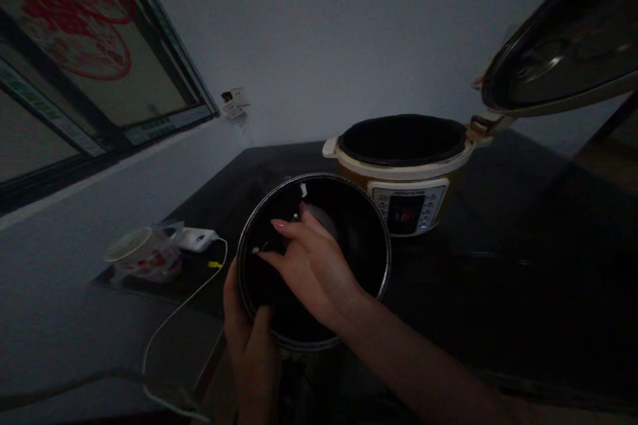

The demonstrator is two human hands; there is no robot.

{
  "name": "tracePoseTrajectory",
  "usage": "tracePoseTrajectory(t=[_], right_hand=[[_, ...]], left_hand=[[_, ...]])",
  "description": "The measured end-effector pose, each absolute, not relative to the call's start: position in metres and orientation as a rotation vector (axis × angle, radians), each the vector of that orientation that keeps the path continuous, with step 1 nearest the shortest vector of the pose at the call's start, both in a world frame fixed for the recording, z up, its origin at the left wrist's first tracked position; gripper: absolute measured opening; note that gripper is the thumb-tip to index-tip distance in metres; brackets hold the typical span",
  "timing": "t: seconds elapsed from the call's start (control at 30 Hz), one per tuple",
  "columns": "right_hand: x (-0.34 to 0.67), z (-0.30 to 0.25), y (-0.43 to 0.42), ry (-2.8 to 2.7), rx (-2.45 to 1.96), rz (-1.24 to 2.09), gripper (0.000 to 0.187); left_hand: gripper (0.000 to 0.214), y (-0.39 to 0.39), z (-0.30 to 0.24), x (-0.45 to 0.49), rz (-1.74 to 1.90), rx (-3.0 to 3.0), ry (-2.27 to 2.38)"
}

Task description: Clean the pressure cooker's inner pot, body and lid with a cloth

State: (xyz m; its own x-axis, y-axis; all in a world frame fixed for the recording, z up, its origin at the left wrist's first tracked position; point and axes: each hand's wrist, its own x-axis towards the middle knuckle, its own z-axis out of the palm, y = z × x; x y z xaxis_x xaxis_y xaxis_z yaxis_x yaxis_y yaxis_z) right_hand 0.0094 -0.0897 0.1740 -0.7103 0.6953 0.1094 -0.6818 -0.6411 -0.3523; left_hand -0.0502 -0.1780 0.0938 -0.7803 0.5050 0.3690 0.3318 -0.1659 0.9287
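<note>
My left hand (248,335) grips the near rim of a dark inner pot (369,239), with the thumb inside the rim. My right hand (312,264) reaches into the pot with its fingers curled and pointing left. What those fingers hold, if anything, is too dark to make out. A pale rounded shape (321,218) shows just behind them in the pot. Behind the pot stands a rice cooker (405,172) with a control panel, its body empty and its lid (563,46) swung open at the upper right.
The dark counter (523,226) runs to the right. A plastic-wrapped cup (142,255) and a white charger (195,239) with a cable (179,309) lie at the left. A wall socket (234,103) sits in the corner, beside a window (74,80) with red decoration.
</note>
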Motion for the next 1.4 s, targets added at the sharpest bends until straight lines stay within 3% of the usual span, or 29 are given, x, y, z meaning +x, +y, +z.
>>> tracePoseTrajectory(t=[0.1, 0.4, 0.93, 1.4], right_hand=[[0.008, 0.174, -0.087, -0.531, -0.047, 2.35, 0.032], [0.034, 0.18, -0.051, -0.259, -0.12, 2.322, 0.011], [0.081, 0.133, -0.051, 0.088, -0.361, 2.098, 0.03], [0.019, 0.162, -0.033, -0.163, -0.306, 2.305, 0.015]], left_hand=[[0.067, -0.177, 0.093, -0.051, 2.117, 0.976, 1.91], [0.064, -0.175, 0.101, -0.044, 2.145, 0.949, 1.926], [0.064, -0.174, 0.099, -0.044, 2.18, 0.951, 1.895], [0.064, -0.178, 0.092, -0.04, 2.105, 0.988, 1.929]])
